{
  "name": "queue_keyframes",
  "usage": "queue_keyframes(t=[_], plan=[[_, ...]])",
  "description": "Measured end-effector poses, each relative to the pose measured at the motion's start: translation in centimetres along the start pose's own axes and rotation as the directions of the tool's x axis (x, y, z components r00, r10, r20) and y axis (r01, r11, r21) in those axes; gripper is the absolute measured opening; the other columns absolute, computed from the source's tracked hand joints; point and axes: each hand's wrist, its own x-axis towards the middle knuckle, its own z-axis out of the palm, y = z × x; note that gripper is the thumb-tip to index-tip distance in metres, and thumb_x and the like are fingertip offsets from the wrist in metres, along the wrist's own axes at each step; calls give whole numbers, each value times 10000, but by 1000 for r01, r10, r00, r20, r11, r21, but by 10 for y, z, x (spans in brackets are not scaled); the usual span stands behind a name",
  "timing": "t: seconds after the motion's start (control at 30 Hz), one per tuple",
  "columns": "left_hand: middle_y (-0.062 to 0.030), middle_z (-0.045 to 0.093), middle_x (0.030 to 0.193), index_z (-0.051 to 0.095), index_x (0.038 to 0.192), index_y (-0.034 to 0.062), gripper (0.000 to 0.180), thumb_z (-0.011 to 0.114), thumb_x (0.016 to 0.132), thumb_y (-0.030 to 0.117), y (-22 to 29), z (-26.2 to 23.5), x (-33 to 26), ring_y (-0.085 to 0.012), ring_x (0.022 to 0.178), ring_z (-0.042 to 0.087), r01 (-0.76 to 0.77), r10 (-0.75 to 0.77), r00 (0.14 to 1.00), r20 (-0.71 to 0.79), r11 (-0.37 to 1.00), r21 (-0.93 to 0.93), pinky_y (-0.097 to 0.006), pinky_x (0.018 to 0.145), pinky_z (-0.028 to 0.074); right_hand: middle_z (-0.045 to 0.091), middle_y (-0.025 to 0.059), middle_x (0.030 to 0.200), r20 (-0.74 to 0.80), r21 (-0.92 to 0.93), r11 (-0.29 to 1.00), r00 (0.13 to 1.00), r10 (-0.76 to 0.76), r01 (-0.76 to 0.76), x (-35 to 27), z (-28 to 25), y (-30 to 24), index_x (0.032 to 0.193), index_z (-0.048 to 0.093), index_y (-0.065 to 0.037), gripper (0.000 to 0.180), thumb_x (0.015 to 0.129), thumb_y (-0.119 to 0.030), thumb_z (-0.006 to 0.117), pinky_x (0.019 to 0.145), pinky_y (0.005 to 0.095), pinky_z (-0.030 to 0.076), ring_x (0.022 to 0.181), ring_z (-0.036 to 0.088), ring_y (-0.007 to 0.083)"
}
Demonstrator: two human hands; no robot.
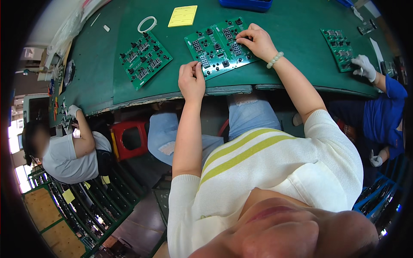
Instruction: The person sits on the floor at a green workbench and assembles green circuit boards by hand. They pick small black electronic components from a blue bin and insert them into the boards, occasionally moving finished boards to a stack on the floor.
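Note:
A green circuit board with several digit displays and black buttons lies on the table in front of me. My left hand is closed at its near left edge, thumb and fingertips against the board. Over the board's right part, my right hand has thumb and index finger pinched together beside a digit display. Whatever those fingertips hold, if anything, is too small to make out. A second green circuit board of the same kind lies to the left, apart from both hands.
The green table holds a white ring, a yellow paper slip and a blue tray at the far side. At right, a co-worker's gloved hand is beside another board. Another person sits at left near a red stool.

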Motion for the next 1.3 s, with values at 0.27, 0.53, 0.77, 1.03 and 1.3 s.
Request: queue_keyframes(t=[0.27, 0.53, 0.77, 1.03, 1.3], plan=[[-71, 608, 831, 681, 931, 27, 97, 671, 910, 121, -3, 3, 0, -159, 595, 596, -35, 35, 999, -11, 999, 11, -303, 569, 487, 578, 86, 819, 142, -184, 978, 987, -72, 98, 11, -14, -4, 899, 776, -114, 160, 841, -237, 692, 750, 405, 485, 835, 602, 264], [-136, 616, 915, 662, 943, 89, 72, 628, 906, 141, -4, 1, -3, -365, 830, 632, 52, -52, 998, -22, 998, 34, -463, 695, 510, 610, 182, 856, 356, -395, 841, 906, -231, 370, 40, -14, -15, 709, 683, -18, 175, 782, -177, 672, 768, 482, 510, 858, 630, 361], [-124, 595, 881, 650, 908, 76, 92, 670, 885, 162, -9, 0, -8, -341, 738, 628, -33, 32, 995, -91, 999, -12, -430, 645, 508, 565, 162, 871, 385, -249, 879, 874, -295, 407, 40, -16, -24, 815, 682, -38, 68, 750, -51, 672, 746, 436, 502, 838, 610, 354], [-94, 559, 839, 619, 918, 54, 124, 681, 876, 153, -8, -1, -10, -274, 657, 609, -72, 75, 991, -114, 997, 31, -412, 599, 496, 639, 55, 1052, 387, 736, 496, 888, 249, -460, 8, -26, 39, 1237, 560, 24, 254, 1014, -81, 500, 481, 166, 292, 593, 344, 0], [-94, 562, 837, 622, 912, 52, 124, 685, 861, 146, -9, -2, -11, -275, 650, 603, -80, 83, 991, -105, 996, 31, -413, 596, 497, 644, 9, 935, 395, 778, 397, 870, 295, -487, -32, -25, 65, 1218, 618, 25, 284, 1021, -172, 566, 467, 170, 262, 555, 314, -1]])
